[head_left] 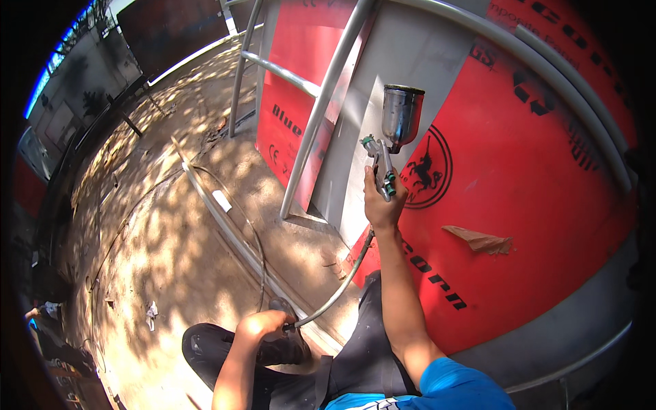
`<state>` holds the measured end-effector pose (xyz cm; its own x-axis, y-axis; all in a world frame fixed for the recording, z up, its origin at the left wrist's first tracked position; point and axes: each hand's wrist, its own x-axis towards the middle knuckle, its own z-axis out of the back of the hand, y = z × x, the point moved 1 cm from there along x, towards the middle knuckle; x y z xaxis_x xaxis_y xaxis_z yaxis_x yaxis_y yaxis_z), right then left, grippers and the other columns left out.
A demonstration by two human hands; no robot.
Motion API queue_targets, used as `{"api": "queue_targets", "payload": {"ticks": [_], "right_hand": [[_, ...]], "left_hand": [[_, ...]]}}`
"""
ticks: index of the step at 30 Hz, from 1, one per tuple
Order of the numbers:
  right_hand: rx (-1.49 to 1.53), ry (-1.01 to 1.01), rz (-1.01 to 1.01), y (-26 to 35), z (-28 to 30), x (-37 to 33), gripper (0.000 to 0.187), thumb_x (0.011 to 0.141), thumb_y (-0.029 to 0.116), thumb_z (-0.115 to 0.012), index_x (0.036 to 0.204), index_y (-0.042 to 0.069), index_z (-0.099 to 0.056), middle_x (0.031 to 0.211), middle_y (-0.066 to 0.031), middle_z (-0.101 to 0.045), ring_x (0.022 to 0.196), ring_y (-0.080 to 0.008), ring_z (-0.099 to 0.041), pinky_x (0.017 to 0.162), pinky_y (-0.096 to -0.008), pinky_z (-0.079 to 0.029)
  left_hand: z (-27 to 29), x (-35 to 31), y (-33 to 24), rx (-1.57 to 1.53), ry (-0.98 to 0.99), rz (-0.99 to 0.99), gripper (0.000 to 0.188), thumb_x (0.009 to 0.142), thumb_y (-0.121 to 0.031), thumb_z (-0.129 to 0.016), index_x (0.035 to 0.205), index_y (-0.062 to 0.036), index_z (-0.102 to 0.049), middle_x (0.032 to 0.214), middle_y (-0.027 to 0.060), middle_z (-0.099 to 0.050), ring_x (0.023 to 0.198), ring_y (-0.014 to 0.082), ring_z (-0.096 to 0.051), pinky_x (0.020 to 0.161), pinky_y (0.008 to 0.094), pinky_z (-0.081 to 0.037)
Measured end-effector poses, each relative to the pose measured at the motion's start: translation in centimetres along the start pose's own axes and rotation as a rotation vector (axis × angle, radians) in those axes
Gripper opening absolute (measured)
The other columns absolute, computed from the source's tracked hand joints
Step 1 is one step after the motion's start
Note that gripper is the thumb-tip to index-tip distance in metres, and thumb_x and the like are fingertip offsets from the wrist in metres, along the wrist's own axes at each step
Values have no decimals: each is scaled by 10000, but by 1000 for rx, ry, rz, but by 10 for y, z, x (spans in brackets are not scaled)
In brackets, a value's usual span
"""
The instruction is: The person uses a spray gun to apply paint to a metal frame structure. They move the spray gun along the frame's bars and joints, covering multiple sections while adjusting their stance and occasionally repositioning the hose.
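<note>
My right hand is closed round the handle of a spray gun, held upright in front of a metal surface with red film. A shiny metal cup with a dark rim sits on top of the gun. From beneath that hand a grey air hose curves down to my left hand, whose fingers are wrapped round it near my knee. The red film-covered panel spreads beyond my right arm, with grey strips bordering the film.
A tubular metal frame stands against the panel. Long pale bars lie on the dusty, sun-dappled ground, where a thin dark hose trails. A torn brown scrap rests on the red film. Dark equipment lines the left edge.
</note>
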<state>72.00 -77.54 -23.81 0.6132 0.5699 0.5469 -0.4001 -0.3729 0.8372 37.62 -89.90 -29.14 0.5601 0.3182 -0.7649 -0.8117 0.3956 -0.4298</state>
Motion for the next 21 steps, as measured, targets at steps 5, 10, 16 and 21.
{"api": "queue_targets", "payload": {"ticks": [5, 10, 16, 21], "right_hand": [[27, 41, -81, -9, -3, -11, 137, 977, 104, -763, 925, 6, -683, 636, -8, -623, 534, -80, -565, 509, -298, -433], [-6, 103, -101, -19, -7, -22, 162, 984, 120, -763, 896, 18, -673, 629, 5, -626, 526, -67, -565, 497, -287, -431], [-33, 169, -154, -31, -15, -41, 148, 981, 130, -763, 921, 24, -680, 614, 5, -598, 529, -61, -535, 502, -291, -416], [-21, 217, -229, -41, -19, -64, 127, 969, 118, -766, 1000, 15, -699, 646, -8, -584, 559, -85, -514, 545, -315, -426]], "left_hand": [[-3, -3, 5, -13, -22, 54, 380, 902, -115, -700, 1281, -90, -713, 1109, 213, -756, 1077, 390, -713, 886, 458, -552], [-6, -6, 19, -40, -77, 112, 429, 848, -50, -686, 1274, -94, -720, 1071, 204, -760, 1033, 377, -723, 865, 447, -556], [-1, -18, 29, -41, -162, 125, 473, 806, -4, -669, 1258, -117, -751, 1093, 192, -767, 1045, 378, -724, 883, 434, -570], [1, -31, 27, 5, -232, 182, 469, 795, -4, -635, 1225, -129, -773, 1090, 182, -773, 1047, 375, -726, 894, 443, -578]]}}
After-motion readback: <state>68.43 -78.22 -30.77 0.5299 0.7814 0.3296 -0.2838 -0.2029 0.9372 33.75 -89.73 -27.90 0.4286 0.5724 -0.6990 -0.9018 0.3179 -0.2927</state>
